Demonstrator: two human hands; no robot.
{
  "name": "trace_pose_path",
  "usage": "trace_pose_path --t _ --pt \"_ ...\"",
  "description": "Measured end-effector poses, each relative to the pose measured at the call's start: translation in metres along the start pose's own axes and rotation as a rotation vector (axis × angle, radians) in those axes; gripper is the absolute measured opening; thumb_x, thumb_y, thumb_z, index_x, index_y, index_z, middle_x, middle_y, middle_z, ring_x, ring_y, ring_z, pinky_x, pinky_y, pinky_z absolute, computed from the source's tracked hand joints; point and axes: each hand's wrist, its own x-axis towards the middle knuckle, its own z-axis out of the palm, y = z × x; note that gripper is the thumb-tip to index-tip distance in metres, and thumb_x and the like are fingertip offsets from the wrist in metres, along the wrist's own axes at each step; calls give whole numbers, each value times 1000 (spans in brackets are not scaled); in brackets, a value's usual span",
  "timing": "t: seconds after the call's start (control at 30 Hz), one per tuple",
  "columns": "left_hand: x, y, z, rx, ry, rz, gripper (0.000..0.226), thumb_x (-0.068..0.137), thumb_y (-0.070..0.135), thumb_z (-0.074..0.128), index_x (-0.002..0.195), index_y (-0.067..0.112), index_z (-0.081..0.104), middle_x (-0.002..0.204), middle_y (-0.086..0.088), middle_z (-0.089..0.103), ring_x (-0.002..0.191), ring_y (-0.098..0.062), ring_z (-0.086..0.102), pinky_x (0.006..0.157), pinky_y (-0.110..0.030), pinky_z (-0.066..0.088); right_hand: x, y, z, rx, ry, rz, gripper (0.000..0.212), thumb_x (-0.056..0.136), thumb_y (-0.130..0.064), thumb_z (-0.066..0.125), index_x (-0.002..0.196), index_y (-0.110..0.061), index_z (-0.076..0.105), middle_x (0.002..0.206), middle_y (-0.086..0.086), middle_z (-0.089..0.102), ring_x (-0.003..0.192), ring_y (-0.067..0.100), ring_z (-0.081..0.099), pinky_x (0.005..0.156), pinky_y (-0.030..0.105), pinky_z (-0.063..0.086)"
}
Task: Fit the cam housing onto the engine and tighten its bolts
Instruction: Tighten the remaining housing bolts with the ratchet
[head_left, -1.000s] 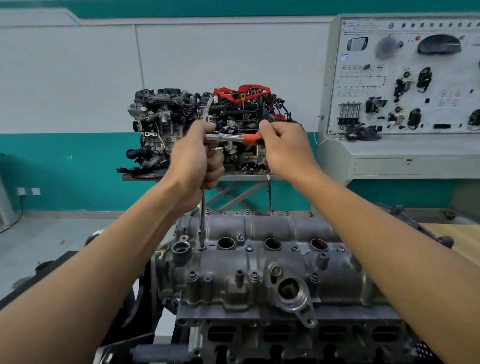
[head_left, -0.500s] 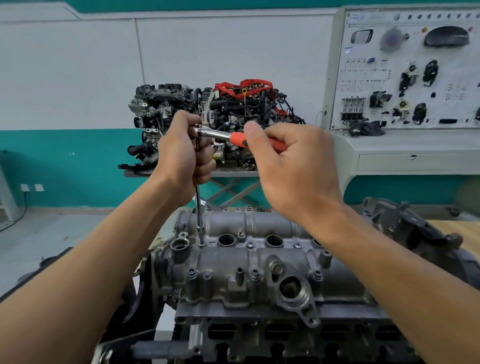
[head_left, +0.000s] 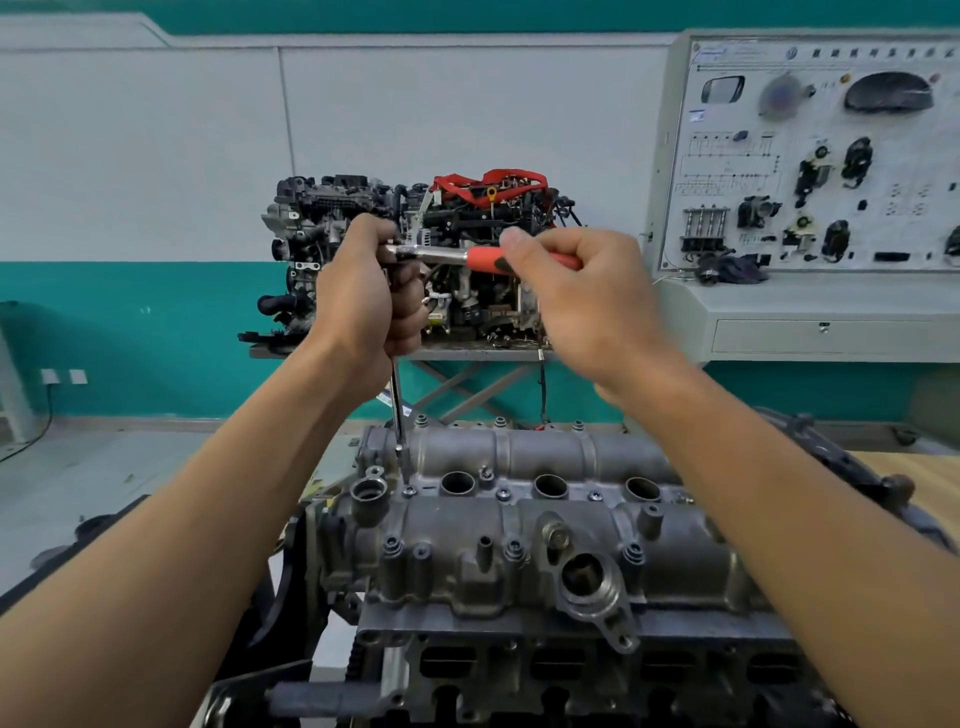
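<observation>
Grey cast cam housing (head_left: 675, 561) sits level atop the engine (head_left: 519, 642), its bolts (head_left: 503, 493) apparently seated.

I note ratchet (head_left: 452, 254) between left hand (head_left: 363, 296) and right hand (head_left: 587, 306), extension bar (head_left: 397, 410) down from left hand onto a bolt (head_left: 409, 490) on the cam housing (head_left: 519, 525), housing atop the engine (head_left: 519, 670) below both hands, second engine (head_left: 332, 228) behind them, training board (head_left: 821, 156) right of right hand.

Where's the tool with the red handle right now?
In the head view, the ratchet is held level just above centre: the left hand grips its head end, the right hand grips its red handle, high above the cam housing.
</observation>
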Motion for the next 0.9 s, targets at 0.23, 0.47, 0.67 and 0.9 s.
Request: trace_pose_path --t 0.23,0.47,0.67,0.9 --pt "1 15 39 -53 -50 31 48 96 38 40 51 23 34 44 7 20 40 -14 10 38 -19 12 19 -8 -31 83 80 -15 49 94 -28 63 77 18 58 51 4 28 46 15 24 43 26 22" --pt "-12 -19 76 -58 -52 -15 42 98 37 41 60 21 31 43 7 23 36 -13 16 37 -18 15 1 13 -66 66 119 132 54 95 -21 63 41 -25 58 49 1 31 46 16 25 46 32 20" --pt "-11 -30 78 -12 -60 3 41 98 34 39 61 20 29 43 7 23 38 -13 14 37 -20 16 -6 26 -71 46 109 147 52 95 -20 64 43 -23 55 44 -7 34 42 10 28 43 22 25" --pt "-11 -31 78 -4 -48 -16 40 98 34 41 62 20 29 46 6 22 40 -14 13 38 -21 14 -12 28 -70 27 131 118 36 95 -19 64 60 -9 63 40 -15 35 38 4 29 42 16 26"
